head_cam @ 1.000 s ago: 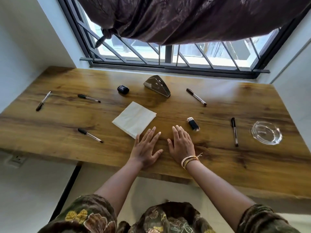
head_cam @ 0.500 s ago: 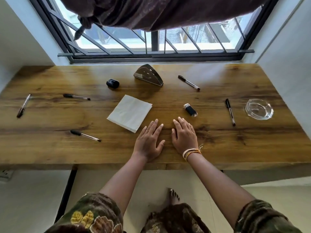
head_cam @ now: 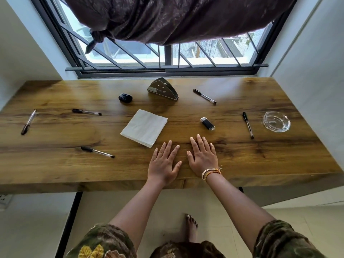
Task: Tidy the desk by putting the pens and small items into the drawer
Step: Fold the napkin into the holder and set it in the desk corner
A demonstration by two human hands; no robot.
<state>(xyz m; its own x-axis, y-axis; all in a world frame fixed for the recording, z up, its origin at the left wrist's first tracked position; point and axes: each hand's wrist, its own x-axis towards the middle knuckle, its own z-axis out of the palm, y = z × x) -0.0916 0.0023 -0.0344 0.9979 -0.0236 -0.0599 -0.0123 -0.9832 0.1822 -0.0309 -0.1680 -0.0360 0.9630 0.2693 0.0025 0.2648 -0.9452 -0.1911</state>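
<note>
Both hands are flat on the brown wood-grain worktop (head_cam: pixel 55 164) near its front edge, side by side and not quite touching. The left hand (head_cam: pixel 163 162) lies palm down with fingers spread wide, holding nothing; the right hand (head_cam: pixel 202 157), with thread bracelets at the wrist, is just as flat and just as empty.

So by the look of it, the tidying hasn't started. Nothing is gathered. Five black-capped clear ballpoint pens lie scattered: one at the far left edge (head_cam: pixel 28 122), one left of centre toward the back (head_cam: pixel 86 112), one at front left (head_cam: pixel 97 151), one at the back right (head_cam: pixel 204 96), one at right beside the ashtray (head_cam: pixel 248 124). The small black USB stick with a silver end (head_cam: pixel 207 123) sits just beyond the right hand's fingertips, and a small black rounded case (head_cam: pixel 125 97) rests toward the back. All of it is left to collect.

And the drawer? Not in view. Under the worktop I see only a black metal leg (head_cam: pixel 69 220) and floor, so where these go I can't tell.

Other things around: a folded white paper napkin (head_cam: pixel 144 127) just ahead of the left hand, a triangular steel napkin holder (head_cam: pixel 162 89) at the back, and a clear glass ashtray (head_cam: pixel 276 121) at the right. Nothing blocks either hand; the spread is the only nuisance, with the left-edge pen the longest reach.
</note>
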